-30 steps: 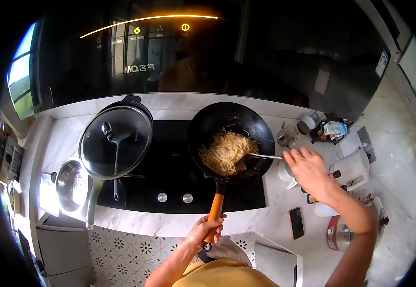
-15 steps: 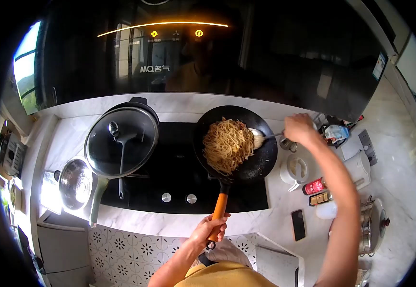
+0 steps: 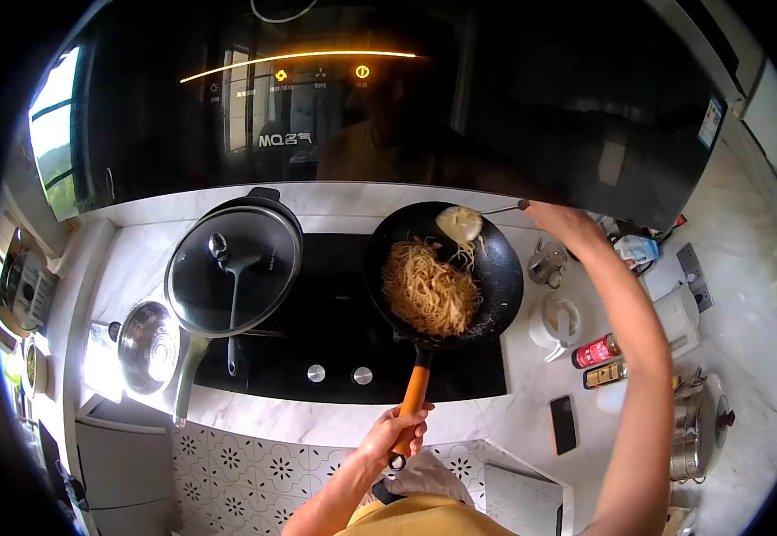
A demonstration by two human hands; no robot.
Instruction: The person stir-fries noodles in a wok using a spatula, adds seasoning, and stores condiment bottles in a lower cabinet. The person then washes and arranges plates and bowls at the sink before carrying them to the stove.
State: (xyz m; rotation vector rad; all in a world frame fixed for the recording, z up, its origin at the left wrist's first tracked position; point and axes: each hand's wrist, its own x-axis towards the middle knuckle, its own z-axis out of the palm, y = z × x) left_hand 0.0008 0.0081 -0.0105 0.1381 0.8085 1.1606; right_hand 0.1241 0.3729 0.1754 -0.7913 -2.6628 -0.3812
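Note:
My left hand (image 3: 394,435) is wrapped round the orange handle (image 3: 415,393) of a black wok (image 3: 500,268), which sits on the right side of the cooktop. A heap of browned noodles (image 3: 428,290) lies in the wok. Beyond the wok's right rim, my right hand (image 3: 556,221) grips the thin handle of a spatula (image 3: 460,223). The spatula's broad, shiny head is over the far part of the wok, with a few noodle strands hanging from it. The fingers of my right hand are partly hidden.
A glass-lidded pan (image 3: 268,295) with a spoon (image 3: 233,308) on its lid stands left. Beside it is a steel pot (image 3: 150,347). To the right are a white jug (image 3: 551,323), sauce bottles (image 3: 595,351), a phone (image 3: 563,424) and a steel pot (image 3: 690,438). A dark range hood (image 3: 531,98) overhangs the back.
The spatula has moved from the noodles' right side to the far side of the wok, lifting some strands. The noodle heap has shifted nearer me. My left hand keeps its hold.

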